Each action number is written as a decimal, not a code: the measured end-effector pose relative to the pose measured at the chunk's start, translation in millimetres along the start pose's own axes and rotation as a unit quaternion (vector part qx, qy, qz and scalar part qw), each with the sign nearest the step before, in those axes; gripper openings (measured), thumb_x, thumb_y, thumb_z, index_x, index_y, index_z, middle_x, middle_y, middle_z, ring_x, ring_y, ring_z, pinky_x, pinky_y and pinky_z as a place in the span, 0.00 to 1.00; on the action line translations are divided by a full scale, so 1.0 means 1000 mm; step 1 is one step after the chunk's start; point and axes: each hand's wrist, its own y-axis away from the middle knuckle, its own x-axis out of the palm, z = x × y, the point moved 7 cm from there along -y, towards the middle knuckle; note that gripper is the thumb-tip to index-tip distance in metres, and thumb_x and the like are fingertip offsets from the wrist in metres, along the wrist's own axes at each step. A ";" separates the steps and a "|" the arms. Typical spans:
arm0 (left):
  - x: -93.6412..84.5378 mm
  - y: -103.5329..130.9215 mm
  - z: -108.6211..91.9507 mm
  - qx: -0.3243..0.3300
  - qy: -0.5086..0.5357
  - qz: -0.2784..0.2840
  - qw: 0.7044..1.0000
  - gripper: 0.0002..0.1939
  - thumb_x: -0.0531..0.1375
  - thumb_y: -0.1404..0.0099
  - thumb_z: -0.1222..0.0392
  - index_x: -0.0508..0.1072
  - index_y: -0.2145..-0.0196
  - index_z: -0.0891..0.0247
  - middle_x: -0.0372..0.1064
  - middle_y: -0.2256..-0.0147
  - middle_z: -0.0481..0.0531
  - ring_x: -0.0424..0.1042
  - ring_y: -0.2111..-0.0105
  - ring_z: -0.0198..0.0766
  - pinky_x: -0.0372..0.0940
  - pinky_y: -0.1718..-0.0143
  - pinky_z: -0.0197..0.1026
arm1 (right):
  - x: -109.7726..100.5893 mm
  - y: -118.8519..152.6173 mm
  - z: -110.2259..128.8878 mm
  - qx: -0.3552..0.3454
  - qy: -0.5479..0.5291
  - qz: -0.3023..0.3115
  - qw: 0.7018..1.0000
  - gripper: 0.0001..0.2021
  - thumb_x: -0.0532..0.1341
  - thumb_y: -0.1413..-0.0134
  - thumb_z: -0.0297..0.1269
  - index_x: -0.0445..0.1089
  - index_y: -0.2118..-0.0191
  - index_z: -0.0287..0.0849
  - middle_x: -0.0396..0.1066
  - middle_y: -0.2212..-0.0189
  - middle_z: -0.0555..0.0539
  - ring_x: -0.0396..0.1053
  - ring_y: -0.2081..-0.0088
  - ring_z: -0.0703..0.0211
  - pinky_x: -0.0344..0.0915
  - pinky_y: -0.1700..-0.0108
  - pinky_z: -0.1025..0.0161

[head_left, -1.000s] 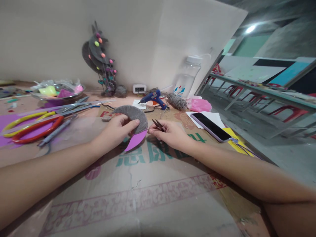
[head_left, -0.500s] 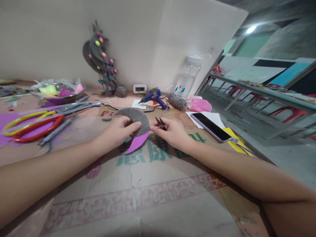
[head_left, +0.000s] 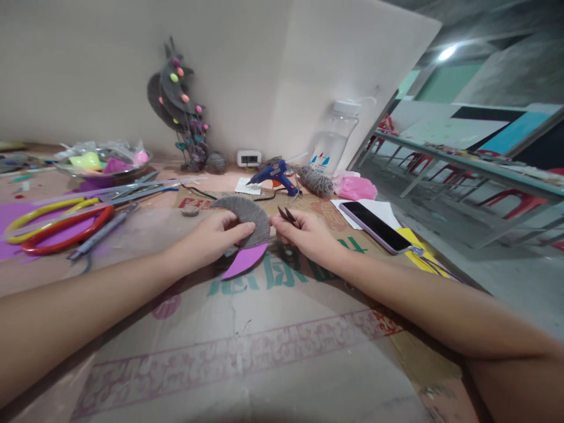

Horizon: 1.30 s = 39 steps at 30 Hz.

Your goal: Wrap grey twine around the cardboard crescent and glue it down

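My left hand [head_left: 222, 235] is closed on a crescent [head_left: 247, 216], its thumb pressed flat on the face. Grey yarn wraps most of the crescent, while the lower tip [head_left: 245, 260] is bare purple. Just right of its outer edge, my right hand [head_left: 308, 238] is closed with small dark snips [head_left: 287, 215] in it. Two pointed blades stick up beyond the fingers; the handles are hidden in the palm. The right fingertips are pinched close beside the crescent's edge, and any yarn strand between them is too fine to make out.
Scissors with yellow and red handles [head_left: 66, 229] lie left. Behind the hands are a blue glue gun [head_left: 275, 175], a grey yarn bundle [head_left: 318, 182] and a water bottle [head_left: 333, 138]. A phone [head_left: 374, 228] rests at right. A decorated moon hanging [head_left: 180, 100] stands against the wall.
The crescent has turned slightly and shifted a little right and down in my left hand. My right hand has moved slightly right, still holding the snips.
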 end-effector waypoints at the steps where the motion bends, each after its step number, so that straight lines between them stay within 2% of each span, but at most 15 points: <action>1: 0.003 0.000 0.000 0.007 -0.004 0.022 1.000 0.16 0.57 0.42 0.50 0.68 0.81 0.62 0.63 0.81 0.46 0.60 0.80 0.34 0.52 0.79 0.36 | 0.000 0.000 0.000 -0.007 0.000 0.001 1.000 0.13 0.56 0.47 0.45 0.67 0.68 0.39 0.59 0.80 0.54 0.56 0.78 0.69 0.53 0.75 0.69; 4: 0.005 0.000 -0.003 0.034 -0.018 0.044 0.998 0.16 0.55 0.40 0.49 0.66 0.80 0.62 0.61 0.80 0.46 0.59 0.80 0.33 0.52 0.79 0.36 | 0.002 0.000 0.003 -0.020 -0.001 0.004 1.000 0.10 0.58 0.48 0.42 0.67 0.69 0.39 0.61 0.78 0.54 0.57 0.76 0.69 0.55 0.73 0.69; 8: 0.000 0.001 -0.007 0.044 0.009 -0.015 0.999 0.12 0.55 0.40 0.51 0.64 0.74 0.61 0.62 0.76 0.46 0.62 0.76 0.34 0.58 0.74 0.36 | -0.002 0.000 0.001 0.010 -0.025 -0.028 0.999 0.12 0.58 0.49 0.44 0.63 0.71 0.40 0.57 0.80 0.55 0.55 0.78 0.69 0.53 0.77 0.69; 10: -0.001 0.003 -0.011 0.075 0.039 -0.036 0.996 0.10 0.58 0.43 0.54 0.60 0.70 0.60 0.62 0.72 0.46 0.64 0.73 0.33 0.59 0.73 0.36 | -0.004 0.000 -0.001 0.019 -0.053 -0.041 0.998 0.12 0.58 0.49 0.45 0.62 0.71 0.40 0.56 0.81 0.56 0.55 0.79 0.69 0.52 0.78 0.69; 14: 0.009 0.012 -0.016 0.111 -0.027 0.007 0.993 0.13 0.59 0.43 0.57 0.58 0.63 0.58 0.62 0.66 0.47 0.65 0.69 0.35 0.61 0.69 0.37 | -0.006 0.000 -0.004 0.013 -0.070 -0.060 0.996 0.12 0.59 0.50 0.46 0.62 0.69 0.41 0.58 0.80 0.56 0.58 0.80 0.69 0.56 0.78 0.69; 18: 0.014 0.020 -0.025 0.173 -0.108 0.026 0.979 0.22 0.58 0.43 0.61 0.58 0.51 0.57 0.64 0.60 0.50 0.66 0.63 0.37 0.62 0.63 0.38 | -0.002 0.000 -0.004 0.007 -0.067 -0.045 0.997 0.12 0.58 0.48 0.45 0.62 0.70 0.41 0.62 0.79 0.55 0.64 0.78 0.67 0.61 0.74 0.68; 21: 0.015 0.021 -0.028 0.191 -0.121 0.023 0.974 0.19 0.56 0.40 0.60 0.59 0.51 0.58 0.64 0.60 0.51 0.66 0.64 0.36 0.62 0.63 0.37 | 0.001 0.001 -0.003 0.004 -0.056 -0.032 0.998 0.12 0.57 0.48 0.45 0.62 0.71 0.41 0.63 0.78 0.54 0.66 0.77 0.67 0.60 0.75 0.68; 24: 0.013 0.021 -0.030 0.211 -0.126 -0.003 0.969 0.17 0.56 0.40 0.61 0.60 0.52 0.59 0.65 0.58 0.52 0.66 0.62 0.37 0.62 0.61 0.38 | 0.002 0.002 -0.003 0.002 -0.057 -0.027 0.998 0.12 0.57 0.47 0.45 0.62 0.71 0.41 0.64 0.79 0.54 0.65 0.78 0.67 0.59 0.76 0.69; 29: 0.009 0.020 -0.028 0.206 -0.166 -0.039 0.964 0.18 0.57 0.42 0.62 0.60 0.53 0.59 0.65 0.59 0.52 0.67 0.61 0.39 0.63 0.60 0.41 | 0.006 0.005 0.001 0.002 -0.036 -0.011 0.999 0.12 0.56 0.46 0.45 0.62 0.70 0.41 0.64 0.82 0.55 0.64 0.79 0.68 0.58 0.76 0.69; 39: 0.008 0.022 -0.029 0.228 -0.189 -0.055 0.954 0.19 0.56 0.42 0.67 0.59 0.52 0.61 0.65 0.59 0.52 0.67 0.61 0.37 0.63 0.60 0.40 | 0.007 0.006 0.003 -0.003 -0.022 -0.004 1.000 0.12 0.56 0.45 0.44 0.62 0.71 0.40 0.65 0.82 0.54 0.62 0.80 0.69 0.57 0.77 0.70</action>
